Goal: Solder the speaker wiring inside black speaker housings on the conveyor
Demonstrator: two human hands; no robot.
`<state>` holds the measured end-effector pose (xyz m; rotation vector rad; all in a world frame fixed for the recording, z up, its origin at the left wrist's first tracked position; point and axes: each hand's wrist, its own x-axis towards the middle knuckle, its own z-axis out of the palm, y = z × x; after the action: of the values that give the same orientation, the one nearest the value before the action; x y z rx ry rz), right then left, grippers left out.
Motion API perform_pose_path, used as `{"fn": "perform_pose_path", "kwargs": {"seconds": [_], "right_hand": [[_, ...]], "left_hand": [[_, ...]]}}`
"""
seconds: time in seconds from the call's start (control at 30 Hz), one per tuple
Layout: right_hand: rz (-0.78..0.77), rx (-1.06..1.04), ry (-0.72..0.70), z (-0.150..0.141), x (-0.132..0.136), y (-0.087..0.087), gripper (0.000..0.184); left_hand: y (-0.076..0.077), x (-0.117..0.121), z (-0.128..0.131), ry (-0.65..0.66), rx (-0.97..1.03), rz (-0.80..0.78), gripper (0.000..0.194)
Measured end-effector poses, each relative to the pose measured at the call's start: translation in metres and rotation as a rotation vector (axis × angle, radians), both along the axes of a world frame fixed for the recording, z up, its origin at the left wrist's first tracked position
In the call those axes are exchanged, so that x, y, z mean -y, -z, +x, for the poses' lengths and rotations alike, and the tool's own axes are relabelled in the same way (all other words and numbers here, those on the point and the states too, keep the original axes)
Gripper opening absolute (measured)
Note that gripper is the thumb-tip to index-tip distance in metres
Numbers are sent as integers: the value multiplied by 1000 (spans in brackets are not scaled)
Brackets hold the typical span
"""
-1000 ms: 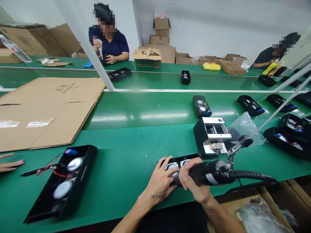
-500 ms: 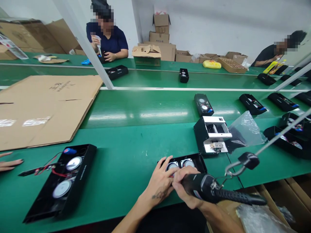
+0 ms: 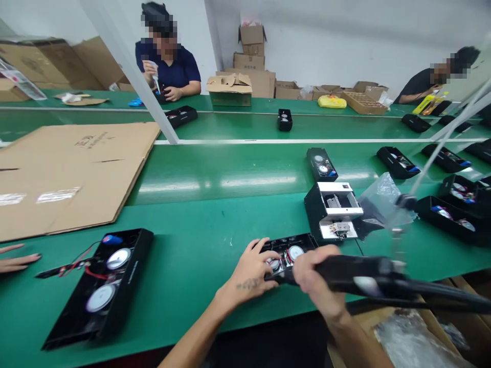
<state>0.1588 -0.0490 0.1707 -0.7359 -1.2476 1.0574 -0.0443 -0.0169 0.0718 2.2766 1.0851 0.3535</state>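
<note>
Wrapped in my right hand (image 3: 320, 278) is a black electric screwdriver (image 3: 356, 273), tilted nearly level, its front end reaching toward my left hand. A black speaker housing (image 3: 307, 241) with round silver-rimmed speakers and red wires lies on the bench in front of me. My left hand (image 3: 255, 266) grips its left end, fingers over the top and thumb at the near side. The screwdriver's tip is hidden at the near edge of the housing, by my left fingers. The tool's body is blurred by motion.
Another black housing (image 3: 128, 283) with loose wires lies at left, near a co-worker's hand (image 3: 17, 258). A white-and-black fixture (image 3: 335, 212) and a plastic bag (image 3: 379, 199) stand beyond my work. A cardboard sheet (image 3: 76, 174) covers the left; several housings lie right. Co-workers sit across.
My right hand has moved right and swung the screwdriver flatter, its rear end outward to the right. My left hand has shifted slightly left, and more of the housing shows.
</note>
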Motion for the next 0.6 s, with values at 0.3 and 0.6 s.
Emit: {"fn": "perform_pose_path", "kwargs": {"seconds": [0.3, 0.6], "right_hand": [[-196, 38, 756, 125, -17, 29, 41], [309, 897, 775, 93, 5, 72, 60]], "left_hand": [[-31, -58, -13, -67, -3, -239, 41], [-34, -56, -11, -61, 40, -293, 30]]}}
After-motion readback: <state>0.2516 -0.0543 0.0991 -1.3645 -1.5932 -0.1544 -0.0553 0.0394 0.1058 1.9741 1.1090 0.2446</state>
